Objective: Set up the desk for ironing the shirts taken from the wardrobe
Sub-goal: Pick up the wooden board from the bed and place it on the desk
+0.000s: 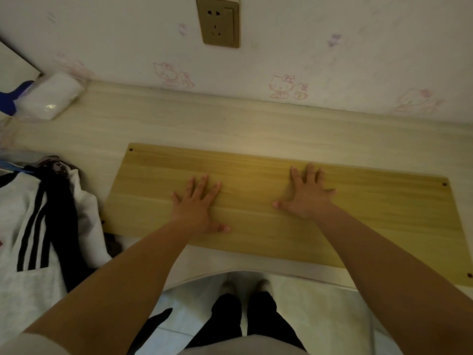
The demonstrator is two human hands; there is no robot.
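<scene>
A long yellowish wooden board [371, 221] with small holes at its corners lies flat on the pale desk [204, 124]. My left hand [198, 204] presses flat on the board's middle left, fingers spread. My right hand [308, 193] presses flat a little to the right of the middle, fingers spread too. At the desk's left end lies a heap of clothes [38, 226], white and grey cloth with black stripes and a dark garment on top. The board's left corner touches or nearly touches the heap.
A wall socket with switch [218, 21] sits on the patterned wall above the desk. A white tissue pack [48, 97] and a blue object [10, 98] lie at the back left. The desk's front edge curves inward above my feet [245, 288].
</scene>
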